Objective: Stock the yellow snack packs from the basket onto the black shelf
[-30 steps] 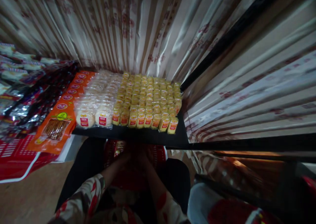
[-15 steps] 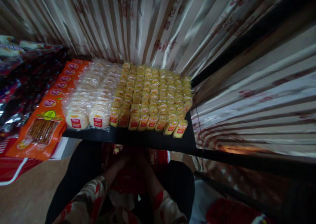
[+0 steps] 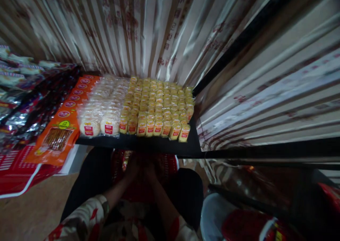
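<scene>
Both my hands reach down into a red basket (image 3: pixel 170 165) that sits between my knees, under the front edge of a black shelf (image 3: pixel 159 145). My left hand (image 3: pixel 132 168) and my right hand (image 3: pixel 150 170) are side by side in deep shadow, so their fingers cannot be made out. On the shelf above them lie several rows of small yellow wrapped snacks (image 3: pixel 159 104) and, to their left, rows of round pale cakes in clear wrappers (image 3: pixel 102 104). My sleeves (image 3: pixel 87 216) are patterned in cream and red.
Orange snack bags (image 3: pixel 60 127) lie left of the cakes, with dark and silver packets (image 3: pixel 23 110) further left. A striped curtain (image 3: pixel 148 32) hangs behind and to the right. A white tub (image 3: pixel 215 216) and red packaging (image 3: pixel 249 227) stand at lower right. Wooden floor (image 3: pixel 29 212) at lower left.
The view has swung a little left and back. My hands stay in the red basket, now slightly closer together and further forward under the shelf edge.
</scene>
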Tool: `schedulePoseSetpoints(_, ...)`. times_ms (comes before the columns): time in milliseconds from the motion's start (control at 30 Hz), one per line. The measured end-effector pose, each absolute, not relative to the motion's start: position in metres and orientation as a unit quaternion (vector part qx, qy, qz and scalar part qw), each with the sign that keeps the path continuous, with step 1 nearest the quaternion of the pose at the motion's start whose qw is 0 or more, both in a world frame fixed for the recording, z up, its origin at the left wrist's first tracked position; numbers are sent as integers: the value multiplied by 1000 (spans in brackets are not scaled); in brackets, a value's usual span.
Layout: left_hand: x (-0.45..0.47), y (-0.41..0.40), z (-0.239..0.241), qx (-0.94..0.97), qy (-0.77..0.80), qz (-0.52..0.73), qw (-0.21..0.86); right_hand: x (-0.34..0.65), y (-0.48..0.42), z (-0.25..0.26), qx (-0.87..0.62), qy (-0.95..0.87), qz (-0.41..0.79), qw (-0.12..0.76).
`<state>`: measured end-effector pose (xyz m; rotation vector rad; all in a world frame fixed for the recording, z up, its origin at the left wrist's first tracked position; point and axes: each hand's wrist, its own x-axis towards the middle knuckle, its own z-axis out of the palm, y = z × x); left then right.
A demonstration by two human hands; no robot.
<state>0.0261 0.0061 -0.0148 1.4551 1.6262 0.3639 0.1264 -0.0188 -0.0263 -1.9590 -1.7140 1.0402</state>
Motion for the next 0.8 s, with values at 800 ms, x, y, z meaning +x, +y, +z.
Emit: schedulePoseSetpoints(800,29,18,140,682,481,308,457,173,-52,103,-642,-629,226,375)
